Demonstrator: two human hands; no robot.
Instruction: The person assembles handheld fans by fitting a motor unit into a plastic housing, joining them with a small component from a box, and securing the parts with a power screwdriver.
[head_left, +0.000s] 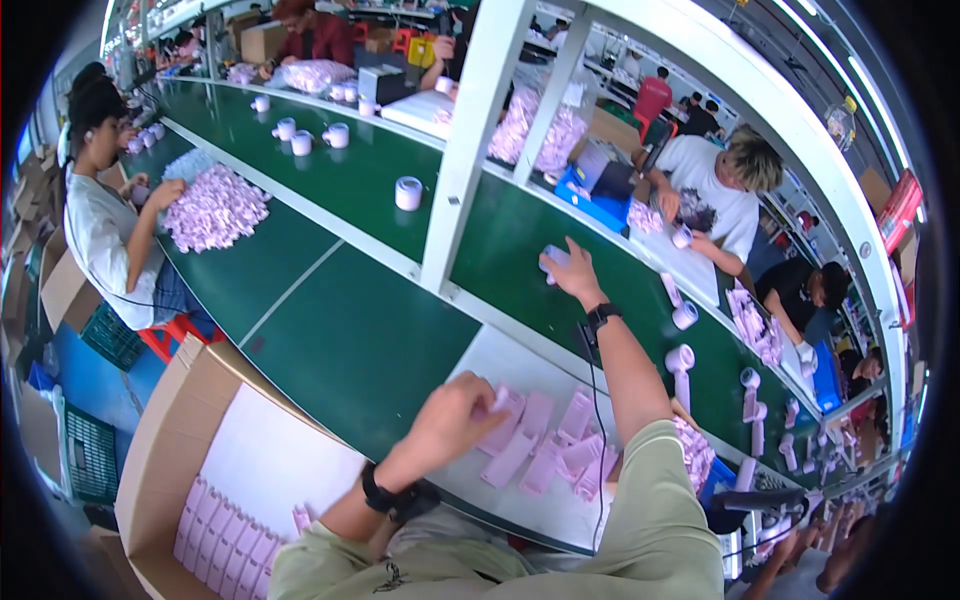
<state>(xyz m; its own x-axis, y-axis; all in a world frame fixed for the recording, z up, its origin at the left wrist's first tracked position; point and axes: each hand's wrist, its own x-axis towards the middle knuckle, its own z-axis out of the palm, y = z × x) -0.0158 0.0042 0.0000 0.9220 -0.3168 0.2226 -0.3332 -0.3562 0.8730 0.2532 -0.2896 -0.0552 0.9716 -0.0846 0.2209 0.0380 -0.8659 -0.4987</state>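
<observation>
Bright, even, cool-white light fills the scene, with glowing tube lights [879, 110] high to the right of the white upright post [475, 150]. Left of the post, the green conveyor belt [350, 185] carries a faint sheen; shadows are soft. Edges far from the post bow toward a dark rim, and details beyond it turn soft.

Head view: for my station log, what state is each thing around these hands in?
Cardboard box: open
Pink parts inside it: lined up in a row
Long pink parts: loose, some overlapping
White board: partly covered by them
Left hand: fingers curled, grip unclear
Right hand: fingers at a round lilac part, grip unclear
Heap of small pieces: loose
</observation>
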